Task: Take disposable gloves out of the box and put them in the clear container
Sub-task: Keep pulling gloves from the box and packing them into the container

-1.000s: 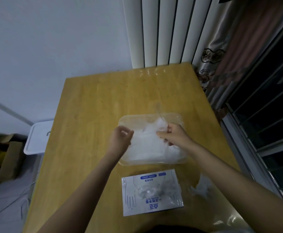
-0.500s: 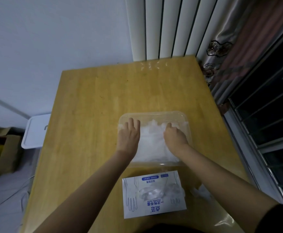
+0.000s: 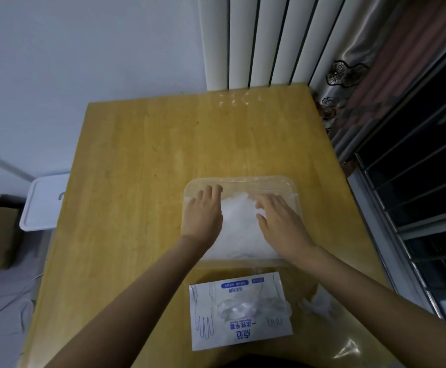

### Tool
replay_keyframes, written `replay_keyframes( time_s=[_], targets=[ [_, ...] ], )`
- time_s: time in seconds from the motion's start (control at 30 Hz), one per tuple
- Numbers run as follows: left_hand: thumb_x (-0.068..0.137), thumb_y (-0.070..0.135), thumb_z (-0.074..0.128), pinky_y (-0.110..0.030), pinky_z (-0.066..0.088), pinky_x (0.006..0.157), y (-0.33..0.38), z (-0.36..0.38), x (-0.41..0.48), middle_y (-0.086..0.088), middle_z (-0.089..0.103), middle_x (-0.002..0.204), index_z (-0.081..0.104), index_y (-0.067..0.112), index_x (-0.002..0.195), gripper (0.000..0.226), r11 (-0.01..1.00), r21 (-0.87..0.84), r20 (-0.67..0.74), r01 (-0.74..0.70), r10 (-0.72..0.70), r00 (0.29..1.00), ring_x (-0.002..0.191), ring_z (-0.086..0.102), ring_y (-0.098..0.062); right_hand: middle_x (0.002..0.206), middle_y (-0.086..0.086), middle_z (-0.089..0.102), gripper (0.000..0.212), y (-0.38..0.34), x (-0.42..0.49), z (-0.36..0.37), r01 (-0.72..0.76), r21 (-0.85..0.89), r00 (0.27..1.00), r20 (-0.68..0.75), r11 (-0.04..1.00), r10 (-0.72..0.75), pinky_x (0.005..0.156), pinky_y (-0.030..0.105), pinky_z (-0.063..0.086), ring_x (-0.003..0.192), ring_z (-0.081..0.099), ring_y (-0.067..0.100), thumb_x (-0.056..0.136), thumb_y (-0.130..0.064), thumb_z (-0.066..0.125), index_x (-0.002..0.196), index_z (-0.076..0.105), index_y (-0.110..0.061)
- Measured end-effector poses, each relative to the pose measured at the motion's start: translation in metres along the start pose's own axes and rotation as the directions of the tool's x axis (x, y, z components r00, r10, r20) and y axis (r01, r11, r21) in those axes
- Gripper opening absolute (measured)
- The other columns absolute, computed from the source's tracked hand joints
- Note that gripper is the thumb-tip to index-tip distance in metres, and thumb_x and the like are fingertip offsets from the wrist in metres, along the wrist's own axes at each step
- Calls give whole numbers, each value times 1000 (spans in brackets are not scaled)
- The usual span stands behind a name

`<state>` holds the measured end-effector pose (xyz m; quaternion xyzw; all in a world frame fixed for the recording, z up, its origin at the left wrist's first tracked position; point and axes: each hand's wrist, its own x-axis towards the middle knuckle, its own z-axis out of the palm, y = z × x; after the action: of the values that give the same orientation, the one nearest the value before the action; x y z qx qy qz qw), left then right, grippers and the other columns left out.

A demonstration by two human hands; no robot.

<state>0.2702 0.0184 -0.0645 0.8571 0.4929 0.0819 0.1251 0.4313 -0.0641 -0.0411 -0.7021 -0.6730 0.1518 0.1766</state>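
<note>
**Both hands flat on gloves in clear container**

White plastic piece: smooth, rectangular, rounded corners, beside the table's left edge.
Table: yellow wood, glossy, straight grain.
Left hand: palm down, fingers straight and close together, pressing the heap's left side.
Gloves: crinkled translucent white film, heaped inside the clear container, a thin rounded-corner tub.
Right hand: flat, fingers slightly apart, pressing the heap's right side.
Box: flat, white with blue print, just beside the tub's near edge.
Loose glove: crumpled, right of the box.
Change: the right hand's fingers were curled half a second ago and now lie flat.
</note>
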Motion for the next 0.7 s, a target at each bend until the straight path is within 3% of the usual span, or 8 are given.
replay_keyframes(
  time_s=[0.1, 0.17, 0.2, 0.27, 0.33, 0.4, 0.57, 0.7],
  targets=[
    [84, 1, 59, -38, 47, 90, 4, -19, -2, -8, 53, 112, 53, 8, 114, 32, 977, -207, -229, -53, 5, 973, 102, 52, -24, 100, 1, 65, 39, 11, -1, 7, 334, 58, 936, 100, 941, -338, 74, 26, 52, 96, 57, 14, 79, 16, 56, 102, 68, -12],
    [82, -5, 57, -30, 46, 78, 9, -29, -7, -7, 53, 99, 56, 6, 101, 21, 935, -294, -325, -199, 98, 941, 89, 51, -20, 112, 0, 64, 46, 16, 6, 15, 280, 64, 909, 304, 958, -286, 86, 30, 49, 106, 56, 13, 83, 15, 49, 110, 67, -18],
    [84, -6, 54, -27, 45, 74, 12, -33, -10, -7, 53, 98, 57, 7, 99, 20, 915, -303, -272, -266, 184, 944, 85, 51, -18, 120, -1, 61, 46, 17, 9, 20, 232, 40, 899, 374, 972, -230, 91, 28, 46, 110, 55, 13, 88, 11, 47, 117, 64, -21],
    [89, -4, 48, -27, 48, 74, 14, -29, -12, -5, 52, 110, 57, 12, 108, 26, 912, -328, 56, -249, 281, 958, 88, 55, -18, 131, 0, 54, 43, 19, 15, 27, 163, -19, 886, 443, 986, -138, 96, 26, 41, 115, 54, 14, 93, 2, 46, 125, 57, -24],
    [92, -1, 44, -30, 48, 90, 9, -9, -11, -5, 44, 133, 50, 19, 126, 40, 963, -209, 418, -168, 244, 875, 111, 52, -20, 137, 2, 49, 42, 18, 19, 32, 171, -70, 875, 470, 983, -119, 102, 28, 36, 122, 47, 16, 94, -2, 48, 131, 53, -21],
    [93, 1, 43, -39, 40, 105, -1, 11, -7, -10, 27, 150, 39, 21, 138, 49, 987, -29, 598, -156, 142, 789, 132, 36, -28, 142, 3, 41, 46, 20, 23, 36, 238, -169, 859, 496, 956, -127, 108, 30, 30, 131, 37, 18, 92, -5, 52, 136, 47, -19],
    [98, 16, 45, -50, 23, 112, -7, 37, 0, -13, 4, 158, 23, 26, 148, 55, 976, 194, 717, -103, -70, 694, 143, 11, -41, 147, 5, 32, 60, 31, 30, 45, 189, -307, 833, 553, 933, 14, 111, 39, 28, 135, 30, 25, 87, -21, 64, 141, 38, -19],
    [96, 17, 48, -52, 26, 111, -10, 41, 6, -10, 7, 158, 24, 29, 147, 57, 970, 214, 716, -113, -78, 693, 141, 17, -41, 150, 3, 28, 59, 32, 34, 46, 140, -329, 814, 575, 934, 80, 110, 37, 29, 137, 29, 23, 88, -16, 60, 142, 36, -22]
  ],
)
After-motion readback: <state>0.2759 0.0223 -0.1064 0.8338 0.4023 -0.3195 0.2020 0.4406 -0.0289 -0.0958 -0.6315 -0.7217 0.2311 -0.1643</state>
